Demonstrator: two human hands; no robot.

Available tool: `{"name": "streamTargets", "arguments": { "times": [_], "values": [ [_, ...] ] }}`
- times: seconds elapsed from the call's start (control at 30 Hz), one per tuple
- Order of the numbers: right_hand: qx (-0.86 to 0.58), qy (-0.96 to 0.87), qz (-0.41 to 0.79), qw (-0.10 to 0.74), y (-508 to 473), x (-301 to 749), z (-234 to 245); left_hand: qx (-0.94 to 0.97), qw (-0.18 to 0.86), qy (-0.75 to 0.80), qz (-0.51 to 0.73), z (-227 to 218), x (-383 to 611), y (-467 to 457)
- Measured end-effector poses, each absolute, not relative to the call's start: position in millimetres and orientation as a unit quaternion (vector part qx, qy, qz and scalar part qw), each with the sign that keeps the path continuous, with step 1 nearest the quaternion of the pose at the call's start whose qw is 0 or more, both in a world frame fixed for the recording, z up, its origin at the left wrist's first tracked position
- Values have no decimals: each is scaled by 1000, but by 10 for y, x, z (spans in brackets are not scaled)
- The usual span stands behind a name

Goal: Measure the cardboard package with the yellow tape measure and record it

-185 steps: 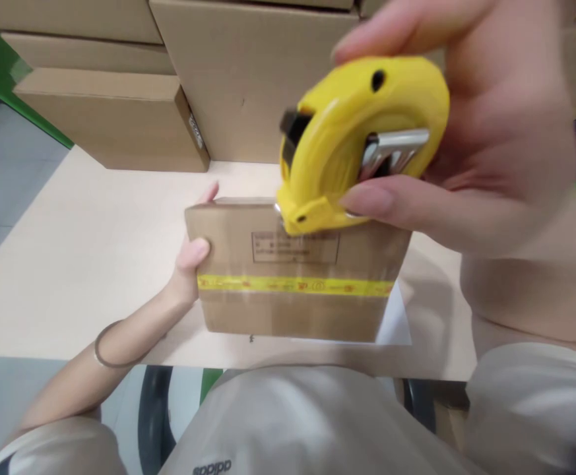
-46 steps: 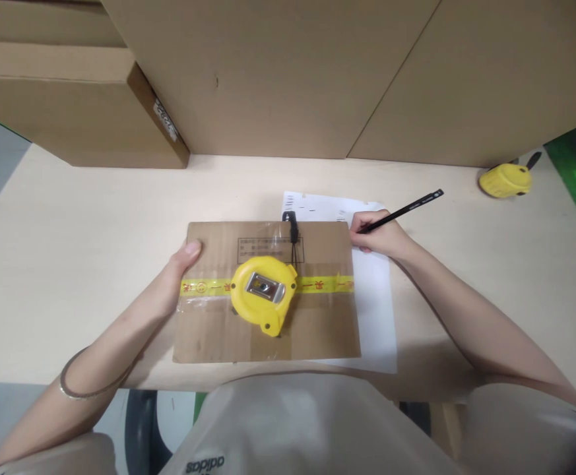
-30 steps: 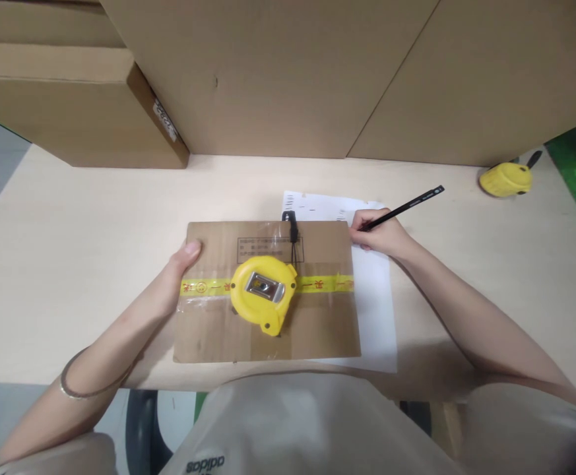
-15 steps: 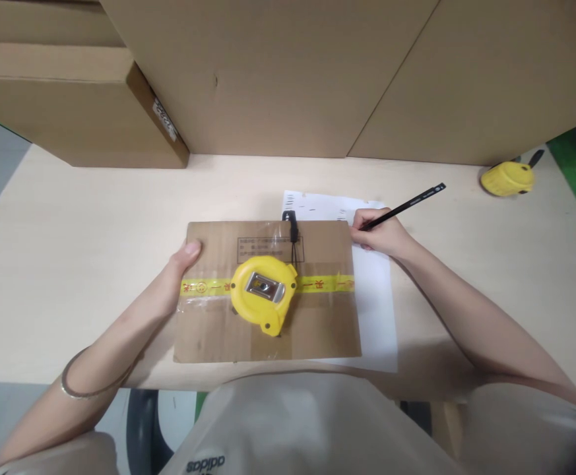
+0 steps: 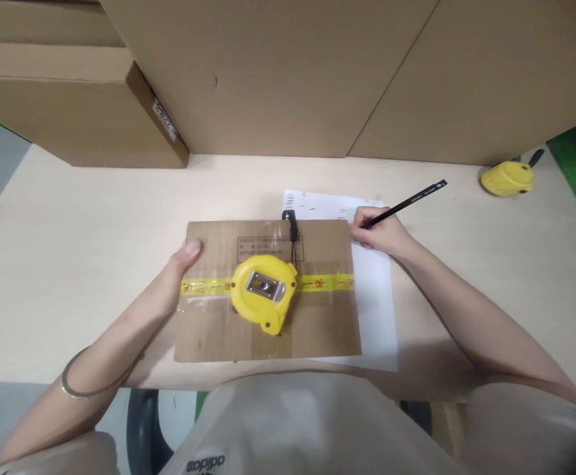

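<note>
A small cardboard box (image 5: 218,330) with a strip of yellow tape lies on the table in front of me. A yellow tape measure (image 5: 262,291) rests on top of it, its black strap trailing toward the far edge. My left hand (image 5: 181,267) grips the box's left side, thumb on top. My right hand (image 5: 379,231) is closed on a black pen (image 5: 409,200), whose tip meets a white sheet of paper (image 5: 374,290) lying partly under the box's right side.
Large cardboard boxes (image 5: 278,72) stand along the back of the light wooden table (image 5: 84,224); a smaller box (image 5: 74,105) sits at the back left. A second yellow tape measure (image 5: 508,178) lies at the far right.
Long before, my right hand held the tape measure up; it lies on the box now. Over the last second only the pen tilts slightly; the left hand and box stay put.
</note>
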State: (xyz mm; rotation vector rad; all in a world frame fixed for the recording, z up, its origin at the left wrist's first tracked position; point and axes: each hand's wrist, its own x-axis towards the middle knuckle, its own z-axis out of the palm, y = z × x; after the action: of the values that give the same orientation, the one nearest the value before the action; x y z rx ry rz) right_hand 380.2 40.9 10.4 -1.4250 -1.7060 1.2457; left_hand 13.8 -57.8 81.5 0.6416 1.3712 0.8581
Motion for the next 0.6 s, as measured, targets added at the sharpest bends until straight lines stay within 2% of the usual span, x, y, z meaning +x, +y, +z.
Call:
{"name": "streamTargets", "arguments": {
  "times": [0.6],
  "values": [
    [-527, -623, 488, 311, 404, 3790, 107, 283, 636, 614, 372, 849, 161, -558]
  ]
}}
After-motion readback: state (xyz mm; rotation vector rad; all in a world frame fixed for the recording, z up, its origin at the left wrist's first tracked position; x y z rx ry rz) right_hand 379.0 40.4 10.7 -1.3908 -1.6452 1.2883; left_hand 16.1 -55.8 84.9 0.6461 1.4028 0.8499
